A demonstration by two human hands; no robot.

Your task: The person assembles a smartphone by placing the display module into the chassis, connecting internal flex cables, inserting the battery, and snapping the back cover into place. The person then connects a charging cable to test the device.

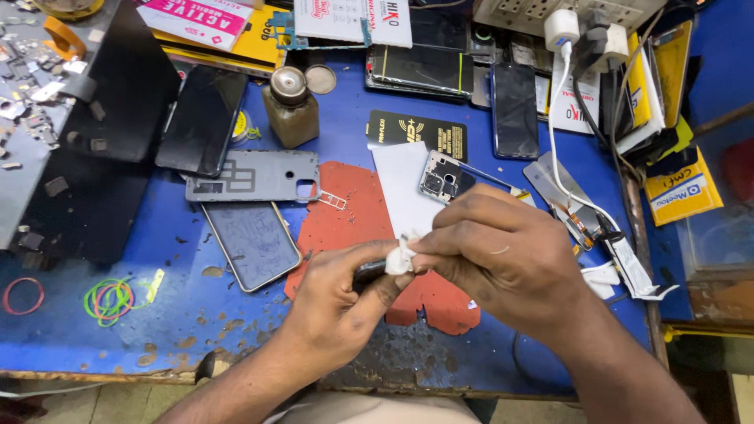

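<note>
Pinching a white wad point(402, 256) at its nine o'clock, the right hand point(503, 263) rubs a dark tool point(367, 272), perhaps a pen, clamped in the left hand point(339, 302) above the bench point(173, 314).

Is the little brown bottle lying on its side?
No, the brown bottle stands upright on the blue table, its round metal cap on top.

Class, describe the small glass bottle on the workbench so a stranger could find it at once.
Start at the blue workbench. Above the grey phone back cover stands a small glass bottle. Unlike the flat phones beside it, it is upright, with yellowish-brown liquid and a round metal cap.
</note>
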